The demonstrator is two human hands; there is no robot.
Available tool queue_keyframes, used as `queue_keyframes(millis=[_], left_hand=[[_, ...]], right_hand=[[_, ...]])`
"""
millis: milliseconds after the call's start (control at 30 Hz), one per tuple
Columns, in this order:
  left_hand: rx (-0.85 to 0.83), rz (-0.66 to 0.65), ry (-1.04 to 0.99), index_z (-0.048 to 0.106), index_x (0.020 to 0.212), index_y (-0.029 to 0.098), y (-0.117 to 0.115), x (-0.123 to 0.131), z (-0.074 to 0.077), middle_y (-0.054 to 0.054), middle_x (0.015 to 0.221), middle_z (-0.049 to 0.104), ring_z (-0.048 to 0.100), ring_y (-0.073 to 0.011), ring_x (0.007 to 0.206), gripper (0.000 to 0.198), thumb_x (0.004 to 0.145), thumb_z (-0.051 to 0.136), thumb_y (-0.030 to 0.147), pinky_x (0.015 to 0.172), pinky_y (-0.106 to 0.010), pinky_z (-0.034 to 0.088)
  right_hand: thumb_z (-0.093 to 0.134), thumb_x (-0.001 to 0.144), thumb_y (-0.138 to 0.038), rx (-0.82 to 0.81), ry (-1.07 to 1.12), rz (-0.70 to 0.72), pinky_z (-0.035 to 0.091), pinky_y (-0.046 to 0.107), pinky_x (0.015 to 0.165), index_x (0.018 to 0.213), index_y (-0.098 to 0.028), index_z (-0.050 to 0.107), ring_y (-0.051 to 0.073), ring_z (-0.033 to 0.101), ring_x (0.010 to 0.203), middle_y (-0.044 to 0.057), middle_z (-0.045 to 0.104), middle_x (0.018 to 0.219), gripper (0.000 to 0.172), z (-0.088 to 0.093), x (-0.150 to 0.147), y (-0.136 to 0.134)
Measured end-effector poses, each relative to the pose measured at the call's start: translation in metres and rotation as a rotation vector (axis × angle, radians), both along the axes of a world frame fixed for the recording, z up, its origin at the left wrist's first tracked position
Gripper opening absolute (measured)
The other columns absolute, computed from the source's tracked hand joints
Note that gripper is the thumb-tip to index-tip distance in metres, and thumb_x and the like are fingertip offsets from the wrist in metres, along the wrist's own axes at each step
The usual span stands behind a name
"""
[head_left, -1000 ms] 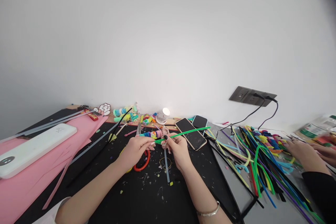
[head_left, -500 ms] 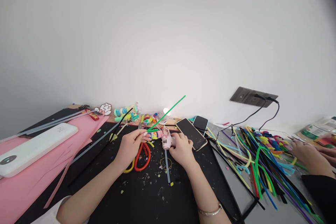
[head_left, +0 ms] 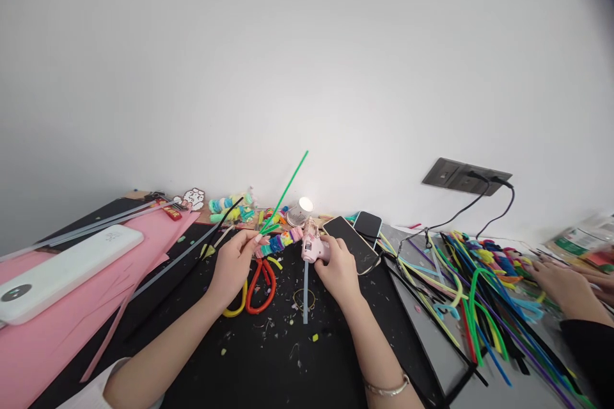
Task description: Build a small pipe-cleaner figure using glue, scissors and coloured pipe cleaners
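Observation:
My left hand (head_left: 235,262) pinches a green pipe cleaner (head_left: 284,192) near its lower end; the stem slants up and to the right against the wall. My right hand (head_left: 338,263) is wrapped round a pink glue gun (head_left: 313,248), lifted off the black table (head_left: 268,358), with a pale glue stick (head_left: 305,291) hanging out behind it. A coiled multicoloured pipe-cleaner piece (head_left: 282,241) lies between the two hands, beside the gun's nozzle. Orange and yellow scissors (head_left: 259,286) lie under my left hand.
Two phones (head_left: 357,236) lie behind my right hand. A heap of coloured pipe cleaners (head_left: 484,294) covers the right side, where another person's hand (head_left: 556,281) rests. Pink paper (head_left: 43,326) and a white power bank (head_left: 62,271) lie left. A wall socket (head_left: 465,176) with cables sits behind.
My right hand let go of the green pipe cleaner, took the pink glue gun and lifted it. My left hand swung the pipe cleaner from level to steeply upright.

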State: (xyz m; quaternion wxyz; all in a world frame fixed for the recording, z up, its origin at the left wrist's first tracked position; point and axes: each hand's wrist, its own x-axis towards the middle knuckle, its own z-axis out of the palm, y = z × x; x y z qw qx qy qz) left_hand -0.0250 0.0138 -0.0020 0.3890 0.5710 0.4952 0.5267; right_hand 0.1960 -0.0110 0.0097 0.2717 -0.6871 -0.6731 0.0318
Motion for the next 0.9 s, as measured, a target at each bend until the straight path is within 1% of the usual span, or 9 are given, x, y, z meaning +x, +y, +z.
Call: queue_keyframes(millis=[133, 200, 300, 433, 633, 700, 767, 833, 900], left_hand=[[-0.141, -0.108, -0.29, 0.058, 0.081, 0.018, 0.0044, 0.0035, -0.0051, -0.005, 0.088, 0.068, 0.065, -0.0261, 0.103, 0.032, 0.079, 0.061, 0.05, 0.088, -0.042, 0.053], [-0.186, -0.129, -0.362, 0.057, 0.081, 0.018, 0.0043, 0.0052, -0.0053, -0.005, 0.087, 0.066, 0.063, -0.0261, 0.106, 0.035, 0.077, 0.065, 0.051, 0.088, -0.042, 0.053], [-0.226, -0.147, -0.369, 0.058, 0.08, 0.017, 0.003, 0.0063, -0.0045, -0.005, 0.088, 0.065, 0.06, -0.0259, 0.109, 0.037, 0.074, 0.066, 0.053, 0.09, -0.042, 0.052], [-0.237, -0.147, -0.334, 0.059, 0.078, 0.017, 0.0029, 0.0063, -0.0036, -0.005, 0.086, 0.065, 0.062, -0.0243, 0.105, 0.039, 0.073, 0.067, 0.055, 0.092, -0.042, 0.051], [-0.228, -0.134, -0.284, 0.059, 0.078, 0.018, 0.0047, 0.0071, -0.0045, -0.002, 0.08, 0.062, 0.063, -0.0217, 0.097, 0.038, 0.071, 0.067, 0.054, 0.092, -0.04, 0.052], [-0.217, -0.129, -0.271, 0.059, 0.078, 0.018, 0.0051, 0.0075, -0.0053, -0.002, 0.079, 0.063, 0.063, -0.0222, 0.096, 0.037, 0.072, 0.066, 0.054, 0.091, -0.04, 0.052], [-0.192, -0.118, -0.241, 0.059, 0.078, 0.018, 0.0057, 0.0075, -0.0056, -0.003, 0.08, 0.064, 0.064, -0.023, 0.095, 0.036, 0.074, 0.064, 0.053, 0.091, -0.041, 0.052], [-0.15, -0.1, -0.182, 0.059, 0.077, 0.018, 0.0063, 0.0066, -0.0048, -0.005, 0.082, 0.066, 0.065, -0.024, 0.092, 0.034, 0.075, 0.06, 0.052, 0.089, -0.042, 0.052], [-0.099, -0.076, -0.092, 0.06, 0.077, 0.018, 0.0062, 0.0049, -0.0029, -0.006, 0.084, 0.068, 0.066, -0.0245, 0.088, 0.031, 0.078, 0.056, 0.049, 0.085, -0.041, 0.053]], right_hand=[[0.053, 0.07, -0.012, -0.001, 0.016, 0.02, 0.038, 0.029, 0.076, 0.117, -0.023, 0.057, 0.021, 0.058, 0.093, 0.006, 0.058, 0.109, 0.048, 0.0025, 0.002, -0.0007], [0.052, 0.069, -0.011, -0.013, -0.012, 0.0, 0.037, 0.03, 0.076, 0.115, -0.023, 0.058, 0.021, 0.058, 0.093, 0.005, 0.059, 0.107, 0.047, 0.0039, 0.0033, -0.0008], [0.051, 0.069, -0.009, -0.025, -0.082, -0.064, 0.034, 0.033, 0.077, 0.111, -0.023, 0.059, 0.022, 0.058, 0.093, 0.005, 0.06, 0.105, 0.045, 0.005, 0.0047, -0.0009], [0.049, 0.07, -0.009, -0.002, -0.146, -0.139, 0.032, 0.035, 0.079, 0.109, -0.023, 0.059, 0.023, 0.058, 0.095, 0.006, 0.061, 0.102, 0.043, 0.0055, 0.0047, -0.0019], [0.05, 0.072, -0.011, 0.085, -0.061, -0.25, 0.034, 0.037, 0.081, 0.111, -0.021, 0.058, 0.024, 0.058, 0.095, 0.007, 0.061, 0.108, 0.04, 0.0087, 0.007, -0.002], [0.05, 0.072, -0.013, 0.137, 0.007, -0.227, 0.037, 0.037, 0.082, 0.111, -0.02, 0.058, 0.025, 0.058, 0.096, 0.008, 0.061, 0.108, 0.041, 0.0079, 0.0081, -0.0011], [0.051, 0.074, -0.017, 0.21, 0.106, -0.152, 0.041, 0.036, 0.081, 0.112, -0.018, 0.059, 0.025, 0.059, 0.095, 0.009, 0.061, 0.106, 0.039, 0.0061, 0.0085, 0.0004], [0.053, 0.076, -0.023, 0.276, 0.257, -0.061, 0.044, 0.035, 0.08, 0.111, -0.016, 0.06, 0.025, 0.06, 0.092, 0.01, 0.064, 0.103, 0.036, 0.0047, 0.0078, 0.0019], [0.054, 0.078, -0.029, 0.278, 0.431, 0.002, 0.047, 0.033, 0.076, 0.106, -0.015, 0.063, 0.024, 0.061, 0.086, 0.01, 0.067, 0.097, 0.033, 0.0053, 0.0057, 0.0026]])
